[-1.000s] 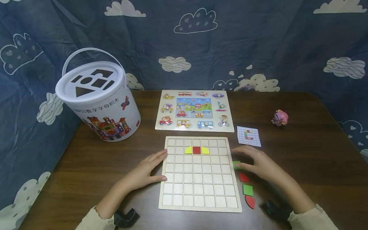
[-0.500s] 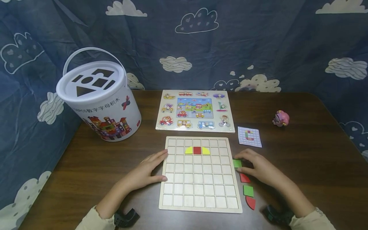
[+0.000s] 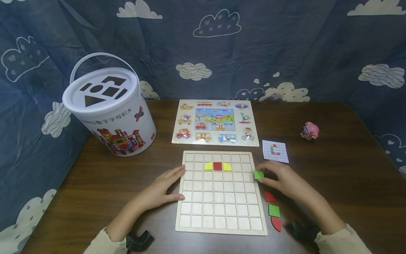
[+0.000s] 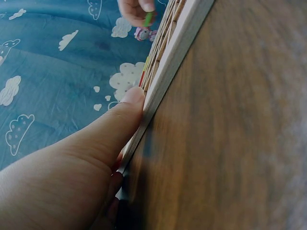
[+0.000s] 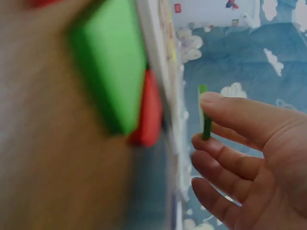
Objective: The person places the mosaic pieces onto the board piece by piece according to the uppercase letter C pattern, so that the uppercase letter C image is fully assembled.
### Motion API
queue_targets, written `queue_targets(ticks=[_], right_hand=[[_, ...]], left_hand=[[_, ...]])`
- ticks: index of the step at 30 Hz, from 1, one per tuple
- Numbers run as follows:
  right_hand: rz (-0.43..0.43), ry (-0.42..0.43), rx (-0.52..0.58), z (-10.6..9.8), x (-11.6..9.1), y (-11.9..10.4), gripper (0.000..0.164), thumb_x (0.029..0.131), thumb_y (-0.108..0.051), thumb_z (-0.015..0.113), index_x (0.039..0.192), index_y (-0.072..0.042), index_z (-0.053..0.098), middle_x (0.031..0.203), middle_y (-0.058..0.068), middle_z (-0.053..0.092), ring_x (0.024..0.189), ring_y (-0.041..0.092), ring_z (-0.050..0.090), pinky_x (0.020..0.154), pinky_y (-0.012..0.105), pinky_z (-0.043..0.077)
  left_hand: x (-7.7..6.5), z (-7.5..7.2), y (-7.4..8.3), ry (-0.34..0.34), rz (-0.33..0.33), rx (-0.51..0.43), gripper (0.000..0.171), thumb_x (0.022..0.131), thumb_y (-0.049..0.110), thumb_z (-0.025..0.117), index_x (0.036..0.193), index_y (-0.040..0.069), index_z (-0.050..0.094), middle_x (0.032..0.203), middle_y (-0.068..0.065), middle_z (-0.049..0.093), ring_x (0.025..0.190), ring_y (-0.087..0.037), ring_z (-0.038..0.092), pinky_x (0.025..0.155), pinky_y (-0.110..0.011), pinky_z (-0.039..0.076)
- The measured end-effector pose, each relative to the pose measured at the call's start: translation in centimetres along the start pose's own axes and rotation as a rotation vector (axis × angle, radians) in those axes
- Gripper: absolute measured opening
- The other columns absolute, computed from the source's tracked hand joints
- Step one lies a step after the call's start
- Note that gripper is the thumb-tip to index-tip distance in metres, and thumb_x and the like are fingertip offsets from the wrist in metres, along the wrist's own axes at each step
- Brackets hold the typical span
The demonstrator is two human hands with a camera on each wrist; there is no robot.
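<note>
My right hand (image 3: 283,179) pinches a green square tile (image 3: 258,175) between thumb and fingers, raised at the right edge of the wooden grid board (image 3: 219,227). The right wrist view shows the same green tile (image 5: 205,112) edge-on, clear of the tabletop. At the board's left edge my left hand (image 3: 160,188) rests with thumb and fingers spread, touching the rim; its thumb (image 4: 129,103) lies along the edge in the left wrist view. In the board's second row sit a yellow quarter-round tile (image 3: 208,166), a red square tile (image 3: 217,166) and another yellow quarter-round tile (image 3: 227,166).
Right of the board lie a red tile (image 3: 270,197), a green square tile (image 3: 274,210) and a red quarter-round tile (image 3: 276,223). A pattern card (image 3: 275,151), a vehicle puzzle (image 3: 215,139), a white bucket (image 3: 109,116) and a pink toy (image 3: 309,131) stand farther back.
My right hand has taken hold of the green square tile and lifted it off the table, slightly up and left to the board's edge. The left hand has stayed put.
</note>
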State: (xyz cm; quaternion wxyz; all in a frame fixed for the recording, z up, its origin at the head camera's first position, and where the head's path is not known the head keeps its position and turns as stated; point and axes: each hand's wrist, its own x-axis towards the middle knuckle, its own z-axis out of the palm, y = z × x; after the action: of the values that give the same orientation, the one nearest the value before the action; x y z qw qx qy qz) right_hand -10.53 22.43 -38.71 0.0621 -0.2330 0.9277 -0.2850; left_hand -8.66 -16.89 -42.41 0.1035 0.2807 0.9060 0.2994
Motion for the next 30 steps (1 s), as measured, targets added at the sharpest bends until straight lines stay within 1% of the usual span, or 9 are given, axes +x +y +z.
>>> queue_targets(ticks=[4,8,11,14,16,20,24,26,30], right_hand=[[-0.031,0.066,0.023,-0.4,0.7,-1.2,0.032,0.078,-0.015,0.071,0.107,-0.009,0.062,0.102,0.001,0.06,0.092,0.02,0.055,0.079,0.043,0.047],[-0.098,0.147,0.036,-0.4,1.8,-2.8,0.03,0.078,-0.013,0.07,0.107,-0.009,0.062,0.103,0.001,0.059,0.093,0.019,0.055,0.078,0.041,0.047],[-0.142,0.197,0.067,-0.2,2.7,-4.2,0.029,0.079,-0.012,0.069,0.107,-0.009,0.061,0.104,0.001,0.059,0.096,0.018,0.054,0.079,0.041,0.047],[-0.16,0.235,0.121,0.2,3.5,-5.6,0.03,0.08,-0.013,0.069,0.108,-0.009,0.061,0.104,-0.001,0.059,0.095,0.017,0.053,0.079,0.04,0.046],[-0.172,0.259,0.162,0.6,4.1,-6.5,0.03,0.08,-0.013,0.069,0.108,-0.009,0.061,0.102,-0.002,0.059,0.092,0.017,0.053,0.078,0.039,0.045],[-0.206,0.29,0.22,2.0,5.2,-7.9,0.029,0.08,-0.014,0.069,0.107,-0.01,0.061,0.098,-0.006,0.058,0.09,0.017,0.052,0.076,0.037,0.045],[-0.215,0.261,0.238,3.8,6.0,-8.6,0.029,0.08,-0.016,0.069,0.106,-0.009,0.061,0.096,-0.006,0.056,0.087,0.018,0.053,0.075,0.035,0.046],[-0.198,0.218,0.241,4.6,6.3,-8.7,0.028,0.08,-0.015,0.069,0.106,-0.008,0.061,0.094,-0.006,0.056,0.085,0.017,0.054,0.076,0.034,0.047],[-0.151,0.113,0.213,6.0,6.7,-8.4,0.026,0.079,-0.017,0.07,0.103,-0.009,0.062,0.093,-0.006,0.056,0.085,0.014,0.055,0.077,0.03,0.047]], left_hand=[[0.0,0.1,0.0,0.0,0.001,-0.001,0.081,0.079,0.051,0.06,0.143,0.015,0.027,0.147,0.003,0.021,0.131,-0.019,0.02,0.102,-0.046,0.021],[0.0,0.1,-0.1,0.001,0.0,-0.002,0.081,0.079,0.052,0.06,0.143,0.016,0.026,0.147,0.003,0.02,0.132,-0.02,0.02,0.102,-0.047,0.021],[0.0,0.1,-0.1,0.003,0.0,-0.003,0.081,0.079,0.052,0.06,0.143,0.016,0.027,0.147,0.003,0.02,0.132,-0.02,0.02,0.102,-0.047,0.021],[0.0,0.1,-0.2,0.009,0.008,0.0,0.081,0.078,0.053,0.06,0.143,0.015,0.027,0.147,0.003,0.021,0.131,-0.02,0.021,0.102,-0.047,0.021],[0.0,0.1,-0.2,0.018,0.024,0.005,0.081,0.079,0.052,0.06,0.142,0.013,0.028,0.147,0.001,0.022,0.131,-0.021,0.022,0.102,-0.048,0.022],[0.1,0.1,-0.2,0.022,0.037,0.017,0.08,0.079,0.052,0.06,0.142,0.012,0.029,0.147,0.0,0.022,0.131,-0.021,0.022,0.102,-0.046,0.022],[0.1,0.0,-0.1,0.01,0.024,0.015,0.081,0.079,0.051,0.06,0.142,0.013,0.028,0.147,0.001,0.022,0.131,-0.02,0.021,0.103,-0.045,0.021],[0.0,-0.1,0.0,0.008,0.022,0.01,0.08,0.079,0.051,0.061,0.142,0.013,0.028,0.147,0.001,0.022,0.131,-0.02,0.021,0.103,-0.045,0.021],[0.0,-0.1,0.1,0.018,0.03,0.002,0.081,0.079,0.05,0.061,0.142,0.013,0.029,0.146,-0.001,0.022,0.131,-0.022,0.022,0.102,-0.046,0.022]])
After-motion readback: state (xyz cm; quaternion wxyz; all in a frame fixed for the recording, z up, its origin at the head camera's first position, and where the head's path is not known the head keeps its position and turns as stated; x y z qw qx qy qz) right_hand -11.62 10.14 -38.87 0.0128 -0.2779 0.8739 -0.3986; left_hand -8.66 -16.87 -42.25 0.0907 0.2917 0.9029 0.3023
